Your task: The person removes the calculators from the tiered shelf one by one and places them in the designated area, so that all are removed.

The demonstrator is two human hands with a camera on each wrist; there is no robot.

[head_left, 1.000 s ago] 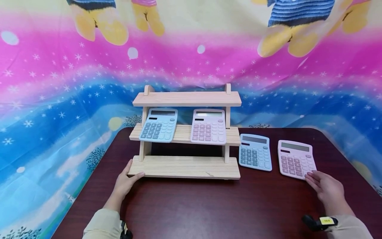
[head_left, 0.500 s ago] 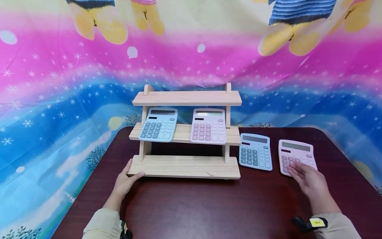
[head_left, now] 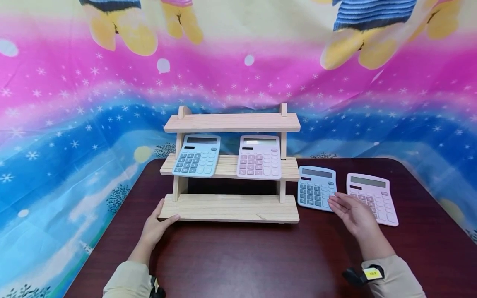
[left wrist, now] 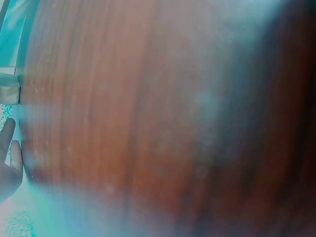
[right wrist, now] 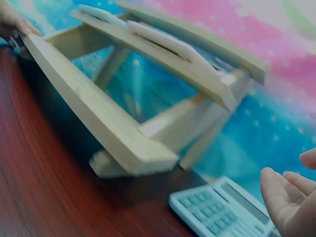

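My left hand (head_left: pixel 154 227) rests against the left end of a three-tier wooden shelf (head_left: pixel 231 209), its thumb along the lowest board's front edge and its fingers at the board's end. My right hand (head_left: pixel 355 217) has its fingers extended, fingertips overlapping the lower right edge of a blue calculator (head_left: pixel 311 192) lying on the table. In the right wrist view, this blue calculator (right wrist: pixel 222 210) is beside the fingers (right wrist: pixel 276 195), which hold nothing. A pink calculator (head_left: pixel 384 198) lies to its right, its lower left part hidden behind my right hand.
On the middle tier lean another blue calculator (head_left: pixel 197 155) at left and another pink calculator (head_left: pixel 258 157) at right. The dark wooden table (head_left: pixel 238 256) extends in front of the shelf. A patterned cloth backdrop (head_left: pixel 231 62) hangs behind.
My right hand has moved left, from the lower right corner of the pink calculator on the table, across it to the blue calculator's edge. My left hand has stayed at the shelf.
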